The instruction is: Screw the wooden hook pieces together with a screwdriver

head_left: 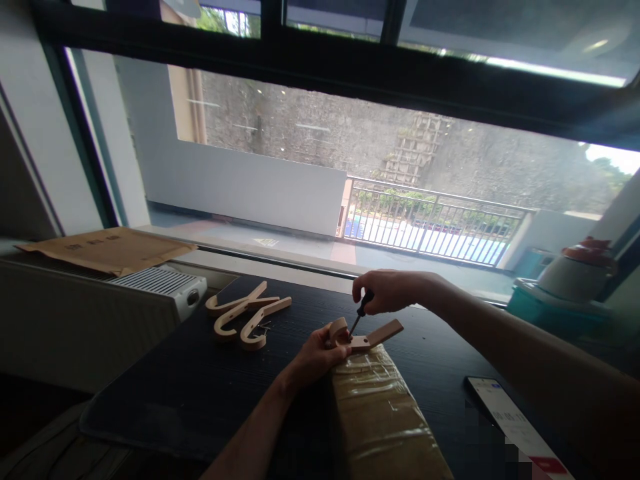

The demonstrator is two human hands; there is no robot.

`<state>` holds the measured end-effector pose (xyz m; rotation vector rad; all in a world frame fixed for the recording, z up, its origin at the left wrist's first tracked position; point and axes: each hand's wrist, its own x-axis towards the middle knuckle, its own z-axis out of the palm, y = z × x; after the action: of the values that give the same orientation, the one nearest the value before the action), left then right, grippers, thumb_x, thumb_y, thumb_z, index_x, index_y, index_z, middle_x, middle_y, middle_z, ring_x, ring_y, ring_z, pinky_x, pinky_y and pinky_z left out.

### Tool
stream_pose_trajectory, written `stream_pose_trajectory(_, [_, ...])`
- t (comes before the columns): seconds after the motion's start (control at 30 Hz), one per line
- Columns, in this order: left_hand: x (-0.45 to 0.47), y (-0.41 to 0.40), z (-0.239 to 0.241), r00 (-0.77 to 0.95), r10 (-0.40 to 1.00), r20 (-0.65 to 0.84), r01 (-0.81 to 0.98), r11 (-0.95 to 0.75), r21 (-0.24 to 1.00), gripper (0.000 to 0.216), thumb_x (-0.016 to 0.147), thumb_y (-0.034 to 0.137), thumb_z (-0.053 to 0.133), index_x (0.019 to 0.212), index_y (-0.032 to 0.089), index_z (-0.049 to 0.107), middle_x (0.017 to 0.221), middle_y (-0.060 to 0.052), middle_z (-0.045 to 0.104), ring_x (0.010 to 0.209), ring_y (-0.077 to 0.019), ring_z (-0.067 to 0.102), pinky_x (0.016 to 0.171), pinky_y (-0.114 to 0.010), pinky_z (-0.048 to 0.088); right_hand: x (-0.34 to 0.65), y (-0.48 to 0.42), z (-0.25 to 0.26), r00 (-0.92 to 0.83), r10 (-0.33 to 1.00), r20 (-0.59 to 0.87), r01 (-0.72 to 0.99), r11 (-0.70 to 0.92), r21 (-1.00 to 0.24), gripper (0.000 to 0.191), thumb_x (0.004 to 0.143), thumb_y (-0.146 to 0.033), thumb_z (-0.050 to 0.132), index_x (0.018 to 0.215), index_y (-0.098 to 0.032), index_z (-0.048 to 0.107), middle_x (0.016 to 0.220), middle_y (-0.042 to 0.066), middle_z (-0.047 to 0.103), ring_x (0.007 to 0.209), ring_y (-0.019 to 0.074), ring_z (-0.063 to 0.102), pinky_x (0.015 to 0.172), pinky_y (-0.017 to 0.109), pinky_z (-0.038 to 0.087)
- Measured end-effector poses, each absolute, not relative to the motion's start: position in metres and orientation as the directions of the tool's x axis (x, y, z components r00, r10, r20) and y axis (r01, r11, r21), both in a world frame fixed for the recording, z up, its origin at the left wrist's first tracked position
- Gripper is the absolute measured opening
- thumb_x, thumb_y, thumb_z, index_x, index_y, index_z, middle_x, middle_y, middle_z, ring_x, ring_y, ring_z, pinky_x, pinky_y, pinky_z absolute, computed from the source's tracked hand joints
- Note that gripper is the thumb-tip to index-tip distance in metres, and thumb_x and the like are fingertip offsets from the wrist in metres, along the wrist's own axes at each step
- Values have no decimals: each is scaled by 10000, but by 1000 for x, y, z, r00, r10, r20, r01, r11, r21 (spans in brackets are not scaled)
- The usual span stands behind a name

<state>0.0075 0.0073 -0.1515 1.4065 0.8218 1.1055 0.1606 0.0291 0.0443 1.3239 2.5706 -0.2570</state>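
My right hand is closed around the dark handle of a screwdriver, its shaft slanting down to the left. The tip meets a light wooden hook near its curled end; whether a screw sits under it is too small to tell. With my left hand I grip the curled end of that hook, fingers wrapped round it. The hook lies across the far end of a brown box wrapped in clear tape. To the left, several more wooden hooks lie on the dark table, with small screws among them.
A phone with a lit screen lies on the dark table at the right. Behind stands a large window with a sill. A brown paper envelope rests on a white radiator at left. A teal box stands at far right.
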Motion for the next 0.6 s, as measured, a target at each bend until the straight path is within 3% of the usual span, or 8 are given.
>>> stream_pose_trajectory(0.13, [8,6,-149,309,938,154,-104,-128,986,279,660,281,702,876,125,619,820,-25,613,808,-176,547,744,-273,401,156,28,46,-617,721,-316,776,624,-93,268,714,-208,567,963,-217,667,911,8,660,735,121,572,587,221,412])
stream_pose_trajectory(0.37, [10,5,-148,293,947,134,-127,-100,987,298,653,292,718,882,124,629,786,-17,612,734,-149,537,692,-259,403,161,35,39,-561,760,-329,821,563,-99,234,747,-334,582,898,-184,676,813,6,656,661,115,559,549,231,401])
stream_pose_trajectory(0.5, [13,7,-153,283,947,149,-174,-102,979,287,633,299,744,839,131,636,799,-14,617,741,-148,544,705,-257,405,165,34,37,-583,746,-322,809,570,-146,246,765,-340,568,920,-180,672,825,13,655,668,107,556,566,224,398])
stream_pose_trajectory(0.6, [12,7,-157,341,924,172,-186,-113,976,270,644,295,744,834,130,645,828,-24,625,768,-159,553,727,-265,406,161,25,40,-599,735,-319,794,597,-116,228,762,-318,574,906,-171,671,818,11,655,664,103,549,569,225,391])
